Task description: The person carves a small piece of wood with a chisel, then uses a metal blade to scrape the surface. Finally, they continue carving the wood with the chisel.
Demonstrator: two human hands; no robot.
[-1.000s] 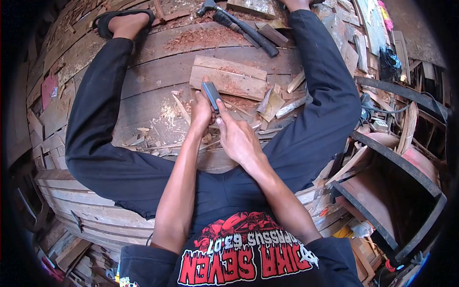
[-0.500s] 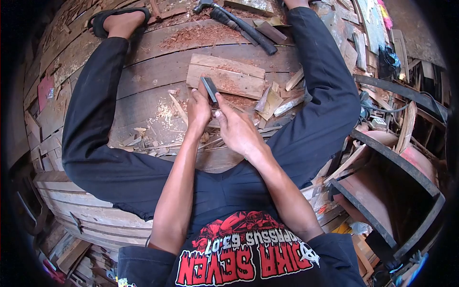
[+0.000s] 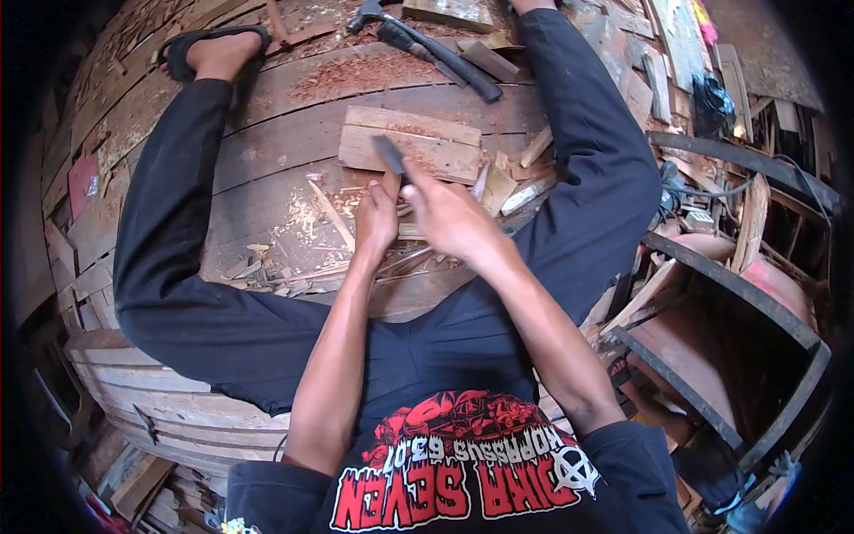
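Observation:
My left hand [image 3: 377, 218] is closed around a small brown piece of wood [image 3: 390, 184], whose upper end sticks out above the fingers. My right hand [image 3: 452, 214] grips a dark grey, flat bar-shaped tool [image 3: 388, 153]; its exact kind I cannot make out. The tool lies slantwise against or just over the upper end of the wood piece, and the right fingers are partly blurred. Beyond both hands a pale wooden board [image 3: 414, 133] rests on the plank floor, with reddish shavings on it.
A hammer [image 3: 436, 44] and another dark-handled tool [image 3: 418, 49] lie beyond the board. Wood shavings [image 3: 307, 218] and offcuts [image 3: 498, 187] litter the plank floor [image 3: 276, 160] between my legs. A dark-framed chair-like object [image 3: 738, 294] stands at the right.
My right hand has moved slightly right and turned, and the dark tool now shows a different face and exposes more of the wood piece. The view has shifted slightly.

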